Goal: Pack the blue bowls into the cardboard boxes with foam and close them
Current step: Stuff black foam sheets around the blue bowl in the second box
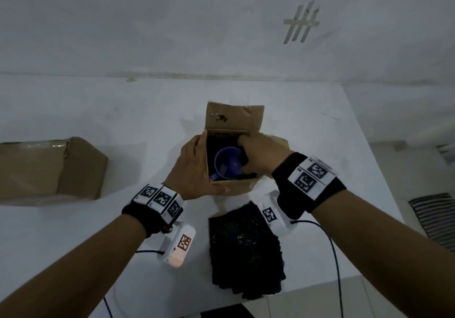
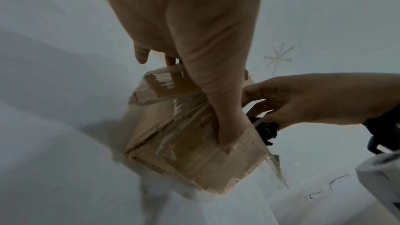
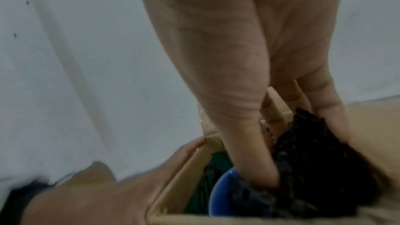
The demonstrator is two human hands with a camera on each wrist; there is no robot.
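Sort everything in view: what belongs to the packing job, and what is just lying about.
Job in hand:
open cardboard box, held by the left hand
blue bowl inside it
black foam, gripped by the right hand
foam stack
closed box

Lying about:
tape marks on the wall
striped mat

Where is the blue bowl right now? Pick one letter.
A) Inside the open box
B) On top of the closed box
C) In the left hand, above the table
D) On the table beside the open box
A: the blue bowl sits inside the open cardboard box, where the right hand grips black foam next to it while the left hand holds the box from outside.
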